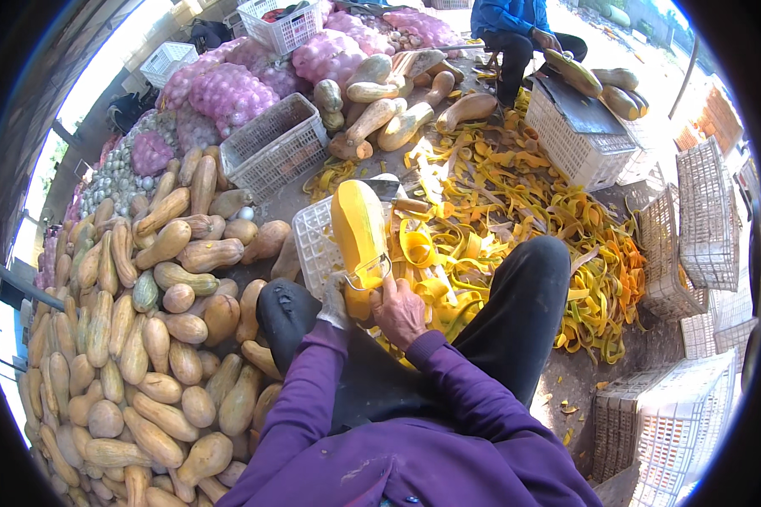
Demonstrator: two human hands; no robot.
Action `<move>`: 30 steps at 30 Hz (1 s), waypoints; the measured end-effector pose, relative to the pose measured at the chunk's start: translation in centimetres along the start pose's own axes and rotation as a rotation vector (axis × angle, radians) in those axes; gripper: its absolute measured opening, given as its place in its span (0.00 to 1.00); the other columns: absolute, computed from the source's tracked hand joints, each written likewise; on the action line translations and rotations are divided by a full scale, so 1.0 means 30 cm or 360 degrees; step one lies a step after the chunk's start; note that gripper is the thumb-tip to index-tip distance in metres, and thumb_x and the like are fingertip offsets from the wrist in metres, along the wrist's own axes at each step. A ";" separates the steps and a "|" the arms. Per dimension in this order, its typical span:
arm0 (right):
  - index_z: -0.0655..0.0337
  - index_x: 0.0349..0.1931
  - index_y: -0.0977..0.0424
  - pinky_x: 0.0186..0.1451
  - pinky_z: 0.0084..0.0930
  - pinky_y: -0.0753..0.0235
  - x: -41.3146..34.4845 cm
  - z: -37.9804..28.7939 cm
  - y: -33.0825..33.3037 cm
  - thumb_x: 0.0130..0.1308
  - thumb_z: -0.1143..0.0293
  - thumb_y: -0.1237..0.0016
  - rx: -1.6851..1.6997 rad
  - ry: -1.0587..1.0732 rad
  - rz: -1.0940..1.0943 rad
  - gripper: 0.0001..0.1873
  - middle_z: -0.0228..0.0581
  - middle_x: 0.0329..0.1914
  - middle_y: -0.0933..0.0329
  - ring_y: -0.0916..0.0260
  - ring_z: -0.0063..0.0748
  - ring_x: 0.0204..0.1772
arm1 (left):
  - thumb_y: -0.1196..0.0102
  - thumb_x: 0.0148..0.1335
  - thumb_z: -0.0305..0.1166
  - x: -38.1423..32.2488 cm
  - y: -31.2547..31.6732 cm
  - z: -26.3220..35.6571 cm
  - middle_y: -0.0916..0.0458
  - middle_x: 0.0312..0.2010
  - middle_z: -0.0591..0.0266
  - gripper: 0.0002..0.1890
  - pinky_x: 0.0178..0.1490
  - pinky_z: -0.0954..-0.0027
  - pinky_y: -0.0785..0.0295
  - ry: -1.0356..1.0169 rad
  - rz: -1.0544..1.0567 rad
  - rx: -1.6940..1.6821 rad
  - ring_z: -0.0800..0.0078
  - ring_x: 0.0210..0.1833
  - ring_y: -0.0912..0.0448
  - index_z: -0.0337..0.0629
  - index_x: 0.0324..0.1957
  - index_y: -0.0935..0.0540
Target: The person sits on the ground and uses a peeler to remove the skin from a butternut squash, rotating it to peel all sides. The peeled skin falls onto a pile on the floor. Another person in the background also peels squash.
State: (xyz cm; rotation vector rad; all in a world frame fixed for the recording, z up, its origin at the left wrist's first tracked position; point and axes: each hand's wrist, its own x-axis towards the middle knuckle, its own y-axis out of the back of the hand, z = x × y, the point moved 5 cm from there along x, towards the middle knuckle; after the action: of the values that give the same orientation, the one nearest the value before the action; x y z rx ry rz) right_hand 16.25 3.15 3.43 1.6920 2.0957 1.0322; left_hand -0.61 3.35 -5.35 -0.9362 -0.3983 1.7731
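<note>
A long squash (357, 222), mostly peeled to bright yellow, slants away from me between my knees. My left hand (335, 301), in a pale glove, grips its near end from the left. Bare, my right hand (401, 310) holds a metal peeler (368, 272) against the squash's lower part. Under and beside the squash is a white plastic crate (314, 231). A knife's wooden handle (412, 205) lies just beyond, to the right of the squash. Long yellow and orange peelings (475, 253) are heaped on the ground to the right.
Unpeeled squashes (165, 342) pile up on my left. A grey crate (276, 142) stands ahead, near mesh sacks of onions or similar bulbs (231, 95). Another person (513, 38) sits at the back right by a crate (577, 136). More crates (707, 215) line the right side.
</note>
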 end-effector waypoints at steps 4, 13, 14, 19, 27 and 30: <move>0.65 0.41 0.27 0.37 0.54 0.22 -0.011 0.112 -0.080 0.72 0.59 0.49 -0.0004 0.0018 0.0027 0.15 0.60 0.34 0.23 0.22 0.64 0.34 | 0.37 0.67 0.36 -0.114 -0.038 -0.007 0.18 0.57 0.50 0.32 0.63 0.65 0.25 -0.0616 0.0443 0.1091 0.63 0.58 0.19 0.30 0.68 0.28; 0.67 0.34 0.26 0.42 0.54 0.27 0.144 0.147 -0.043 0.72 0.61 0.52 0.0264 0.0004 -0.0054 0.16 0.62 0.32 0.23 0.24 0.67 0.38 | 0.23 0.45 0.49 -0.212 -0.068 -0.065 0.40 0.71 0.34 0.61 0.76 0.52 0.37 -0.0884 0.0582 0.2385 0.38 0.74 0.37 0.36 0.77 0.45; 0.68 0.33 0.25 0.41 0.54 0.26 0.211 0.143 -0.036 0.72 0.61 0.52 0.0253 0.0046 -0.0084 0.16 0.64 0.31 0.23 0.23 0.67 0.38 | 0.23 0.44 0.48 -0.223 -0.094 -0.060 0.41 0.72 0.36 0.61 0.77 0.52 0.37 -0.0857 0.0576 0.2407 0.38 0.75 0.38 0.37 0.77 0.44; 0.72 0.29 0.23 0.41 0.54 0.24 0.637 0.139 -0.025 0.67 0.60 0.52 0.0067 0.0278 -0.0361 0.19 0.69 0.29 0.25 0.22 0.67 0.35 | 0.21 0.41 0.43 -0.243 -0.167 -0.048 0.43 0.71 0.39 0.62 0.74 0.52 0.33 -0.0744 0.0507 0.2531 0.41 0.73 0.37 0.37 0.76 0.45; 0.69 0.45 0.19 0.60 0.45 0.22 1.072 0.040 -0.111 0.68 0.66 0.56 -0.0334 0.0026 -0.1059 0.17 0.64 0.56 0.21 0.22 0.61 0.58 | 0.22 0.42 0.43 -0.264 -0.162 -0.062 0.44 0.71 0.37 0.61 0.73 0.44 0.35 -0.0887 0.0382 0.2426 0.34 0.72 0.39 0.43 0.76 0.45; 0.71 0.48 0.21 0.60 0.45 0.23 1.040 0.001 -0.092 0.69 0.66 0.56 -0.0469 0.0280 -0.1151 0.18 0.65 0.54 0.21 0.22 0.61 0.58 | 0.22 0.42 0.42 -0.274 -0.162 -0.047 0.44 0.72 0.37 0.61 0.73 0.45 0.35 -0.0844 0.0371 0.2393 0.35 0.73 0.39 0.42 0.76 0.46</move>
State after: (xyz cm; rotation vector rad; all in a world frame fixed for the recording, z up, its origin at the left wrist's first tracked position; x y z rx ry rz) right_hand 5.15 31.95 8.71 0.6308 2.2386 1.1753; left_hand 4.80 -2.35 0.25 0.5751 0.7231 1.8601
